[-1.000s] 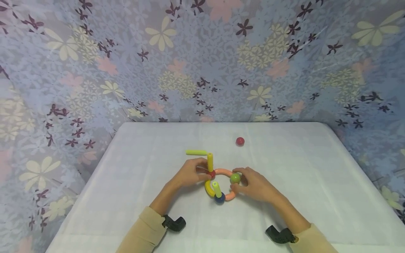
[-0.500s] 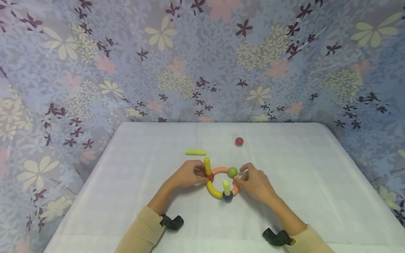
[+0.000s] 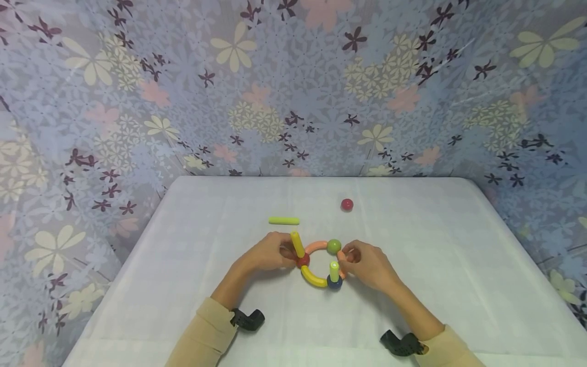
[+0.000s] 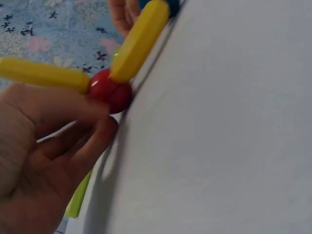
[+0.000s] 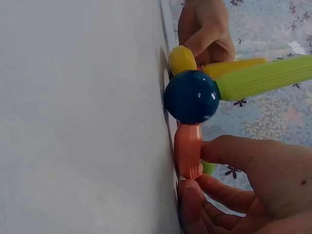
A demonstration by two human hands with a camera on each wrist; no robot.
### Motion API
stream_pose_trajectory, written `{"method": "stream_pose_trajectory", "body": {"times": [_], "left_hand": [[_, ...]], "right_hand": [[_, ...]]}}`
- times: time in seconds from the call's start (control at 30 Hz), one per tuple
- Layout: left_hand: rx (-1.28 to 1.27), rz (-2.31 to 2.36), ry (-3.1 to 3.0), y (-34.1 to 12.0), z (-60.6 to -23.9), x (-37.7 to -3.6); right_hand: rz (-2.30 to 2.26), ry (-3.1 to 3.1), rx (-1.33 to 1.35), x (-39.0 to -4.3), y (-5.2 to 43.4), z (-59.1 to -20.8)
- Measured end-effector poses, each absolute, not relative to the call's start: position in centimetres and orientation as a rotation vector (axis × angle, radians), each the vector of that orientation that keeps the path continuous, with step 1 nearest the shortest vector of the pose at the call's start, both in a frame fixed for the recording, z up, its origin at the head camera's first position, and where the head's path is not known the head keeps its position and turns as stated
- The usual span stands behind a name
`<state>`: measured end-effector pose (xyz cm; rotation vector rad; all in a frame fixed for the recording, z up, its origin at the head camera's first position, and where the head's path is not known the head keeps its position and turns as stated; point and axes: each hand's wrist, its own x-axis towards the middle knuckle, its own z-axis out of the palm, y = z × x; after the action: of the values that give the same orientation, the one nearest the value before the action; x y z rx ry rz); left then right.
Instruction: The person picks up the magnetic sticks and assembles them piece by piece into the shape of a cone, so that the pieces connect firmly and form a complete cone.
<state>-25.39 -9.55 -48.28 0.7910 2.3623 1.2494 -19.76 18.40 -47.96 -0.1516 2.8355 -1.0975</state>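
Observation:
A ring of balls and curved rods lies on the table. My left hand [image 3: 270, 252] pinches its red ball [image 4: 111, 91], from which a straight yellow rod [image 3: 297, 244] rises, leaning left. From the red ball, a curved yellow rod [image 3: 313, 277] runs to the dark blue ball [image 5: 191, 96]. A lime rod [image 3: 334, 271] stands on the blue ball. My right hand [image 3: 371, 265] holds the curved orange rod [image 5: 188, 151] between thumb and fingers. Another curved orange rod [image 3: 315, 246] reaches the green ball [image 3: 334, 246]. Whether the held rod touches the green ball, I cannot tell.
A loose lime rod [image 3: 284, 220] lies behind the left hand. Farther back on the white-covered table [image 3: 220, 204] sits a loose red ball [image 3: 347, 205]. Flowered cloth [image 3: 293, 92] hangs behind the table's far edge.
The blue ball with its lime rod has shifted right. The green ball has moved left and back. My right hand has gone from the green ball to the orange rod; the yellow rod leans more left.

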Motion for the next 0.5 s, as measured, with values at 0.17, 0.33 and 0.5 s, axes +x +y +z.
{"method": "stream_pose_trajectory", "body": {"times": [0.17, 0.33, 0.5], "left_hand": [[0.743, 1.307, 2.584, -10.0, -48.2, -25.7], [0.631, 1.266, 2.917, -10.2, -48.9, -26.4], [0.595, 1.053, 3.129, -10.2, -49.6, -27.0]], "right_hand": [[-1.126, 2.834, -0.151, -19.8, 18.5, -48.1], [-1.184, 2.804, -0.156, -19.9, 18.5, -48.2], [-1.226, 2.789, -0.168, -19.8, 18.5, -48.5]]}}
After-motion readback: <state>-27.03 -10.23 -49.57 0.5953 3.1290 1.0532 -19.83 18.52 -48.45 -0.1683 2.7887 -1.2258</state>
